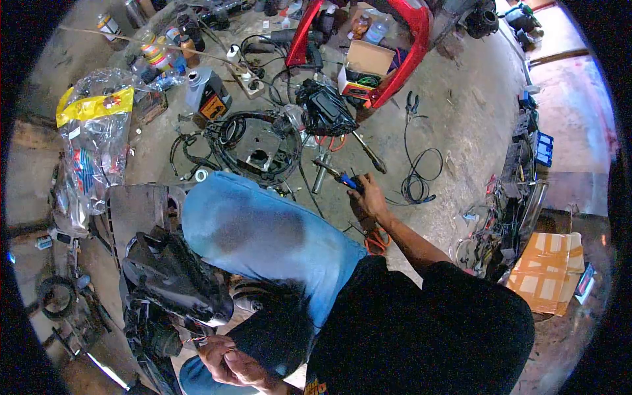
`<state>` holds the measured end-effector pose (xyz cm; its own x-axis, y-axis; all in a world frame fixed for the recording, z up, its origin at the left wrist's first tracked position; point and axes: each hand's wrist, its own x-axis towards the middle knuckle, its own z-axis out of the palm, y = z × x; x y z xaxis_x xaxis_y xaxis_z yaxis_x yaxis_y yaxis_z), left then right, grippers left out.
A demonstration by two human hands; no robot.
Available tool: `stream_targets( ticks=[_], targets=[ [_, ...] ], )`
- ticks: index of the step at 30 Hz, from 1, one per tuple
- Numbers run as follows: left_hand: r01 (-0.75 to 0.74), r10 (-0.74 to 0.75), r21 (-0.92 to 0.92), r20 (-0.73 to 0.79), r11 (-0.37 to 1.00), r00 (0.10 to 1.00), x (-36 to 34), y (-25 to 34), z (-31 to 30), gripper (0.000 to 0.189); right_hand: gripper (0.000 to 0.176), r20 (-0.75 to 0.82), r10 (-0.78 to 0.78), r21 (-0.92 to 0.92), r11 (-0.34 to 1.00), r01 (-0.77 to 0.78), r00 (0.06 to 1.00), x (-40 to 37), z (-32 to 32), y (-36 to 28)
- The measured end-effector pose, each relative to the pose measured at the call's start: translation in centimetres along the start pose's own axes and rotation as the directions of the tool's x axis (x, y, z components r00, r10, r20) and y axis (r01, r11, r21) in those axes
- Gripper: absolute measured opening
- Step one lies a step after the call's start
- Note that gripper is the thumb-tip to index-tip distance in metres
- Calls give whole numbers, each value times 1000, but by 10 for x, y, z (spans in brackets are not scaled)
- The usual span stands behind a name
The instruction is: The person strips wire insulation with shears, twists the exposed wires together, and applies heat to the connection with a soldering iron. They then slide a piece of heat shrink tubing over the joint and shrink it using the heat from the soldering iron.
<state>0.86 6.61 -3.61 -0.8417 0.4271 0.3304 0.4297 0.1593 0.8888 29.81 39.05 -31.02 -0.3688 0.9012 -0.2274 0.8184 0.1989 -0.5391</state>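
Note:
My right hand (370,201) is closed around a blue-handled tool (347,180) over the floor, its dark tip pointing up and left near a metal cylinder (320,176). At the lower left, my left hand (227,361) pinches thin coloured wires (195,340) beside a black plastic housing (174,280). The housing lies left of my blue-jeaned knee. Orange-handled pliers or scissors (378,241) are just below my right hand. A coil of black cable (253,146) rests on the floor beyond my knee.
A red curved frame (421,33) and an open cardboard box (366,64) stand at the top. Bottles (156,54) and a grey container (205,94) are at the upper left. A black lead (409,148) lies right of centre. A taped carton (545,273) is far right.

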Motion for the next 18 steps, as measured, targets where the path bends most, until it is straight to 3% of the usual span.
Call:
stream_targets(
  ticks=[6, 9, 12, 16, 17, 18],
  targets=[
    [7, -7, 8, 6, 1000, 1000, 3, 7, 2, 29, 43, -147, -9, 17, 1000, 12, 989, -7, -6, -10],
    [1, -1, -14, 1, 1000, 1000, -1, 4, -1, 28, 30, -400, 17, 41, 999, 0, 916, -4, -23, -19],
    [-21, 21, -8, 32, 1000, 999, -2, 4, -7, 25, 31, -287, 242, 106, 970, -220, 927, -10, -53, -8],
    [-20, 23, -49, 66, 999, 998, -3, -2, -14, 24, 36, -134, 183, -43, 981, -191, 974, -50, -60, 52],
    [-26, 28, -28, 84, 999, 996, -2, -3, -15, 24, 39, -185, 107, 63, 993, -97, 977, -67, -60, 55],
    [-34, 35, -6, 101, 999, 994, -2, -4, -15, 24, 42, -34, 307, 211, 932, -294, 951, -80, -68, 38]
  ],
)
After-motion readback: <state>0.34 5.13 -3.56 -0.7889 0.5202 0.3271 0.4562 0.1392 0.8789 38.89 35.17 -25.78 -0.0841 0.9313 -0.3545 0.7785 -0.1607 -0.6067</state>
